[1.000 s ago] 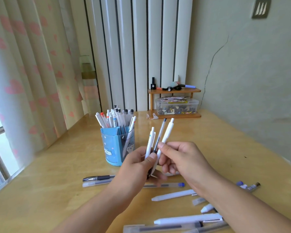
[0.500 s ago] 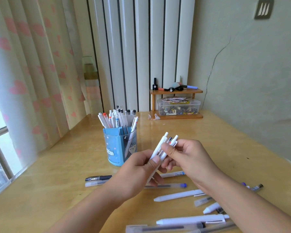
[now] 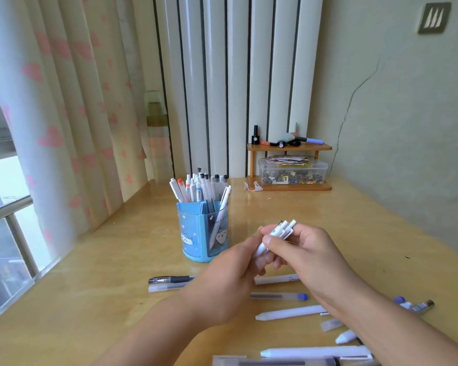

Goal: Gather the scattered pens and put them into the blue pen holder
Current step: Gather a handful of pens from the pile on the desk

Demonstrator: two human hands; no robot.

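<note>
On the wooden tabletop point(image 3: 95, 299), the blue pen holder point(image 3: 202, 233) stands upright at the left of the middle, already full of pens, and a black pen point(image 3: 169, 280) lies flat in front of it. Right of the holder, the left hand point(image 3: 230, 283) and the right hand point(image 3: 302, 249) meet above the tabletop and together grip a small bundle of white pens point(image 3: 278, 235), tilted up to the right. More loose pens point(image 3: 291, 313) lie scattered under and right of the hands.

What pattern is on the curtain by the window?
Pink hearts on the pale fabric curtain, shown in the head view.
</note>
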